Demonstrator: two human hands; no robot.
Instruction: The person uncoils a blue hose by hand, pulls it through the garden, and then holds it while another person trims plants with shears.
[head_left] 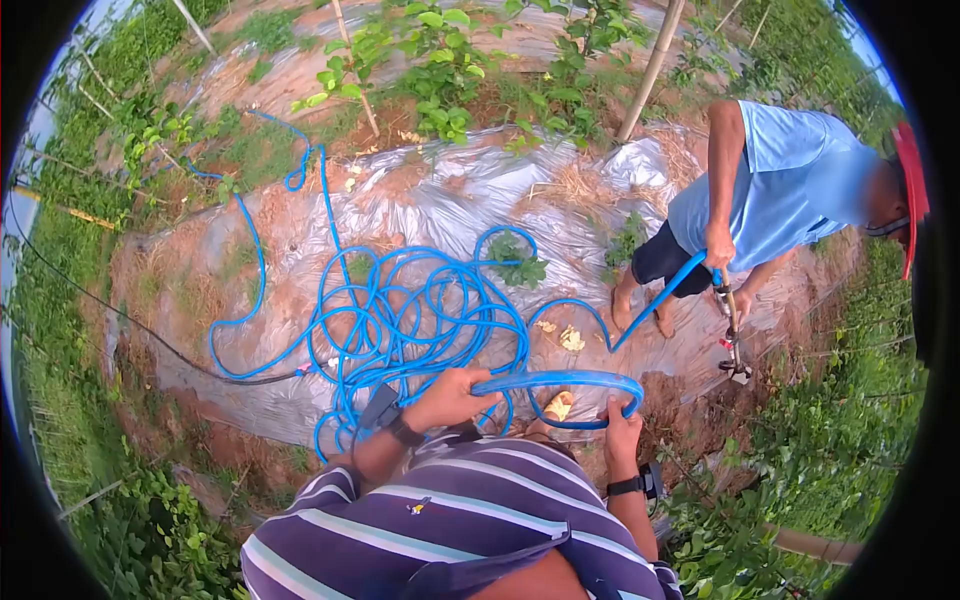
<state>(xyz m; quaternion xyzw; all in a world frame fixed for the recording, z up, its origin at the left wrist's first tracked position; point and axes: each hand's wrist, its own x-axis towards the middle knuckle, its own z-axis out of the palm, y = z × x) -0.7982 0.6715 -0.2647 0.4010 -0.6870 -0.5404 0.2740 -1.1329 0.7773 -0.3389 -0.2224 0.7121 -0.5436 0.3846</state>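
Note:
A blue hose [560, 379] runs between my two hands in front of my striped shirt, bending in a loop at the right. My left hand [450, 398] is closed round it near the middle of the view. My right hand [622, 432] grips the same hose at the bend, fingers wrapped on it. Just beyond my hands, a large tangle of blue hose coils [420, 310] lies on silvery plastic sheeting [420, 205]. A pale yellowish object [559, 405] shows on the ground below the held stretch.
At the right a co-worker [790, 190] in a light blue shirt bends over, holding a hose end with a metal spray fitting [733, 330]. A black hose [130, 318] crosses the left. Wooden stakes [650, 70] and leafy plants [440, 70] stand behind.

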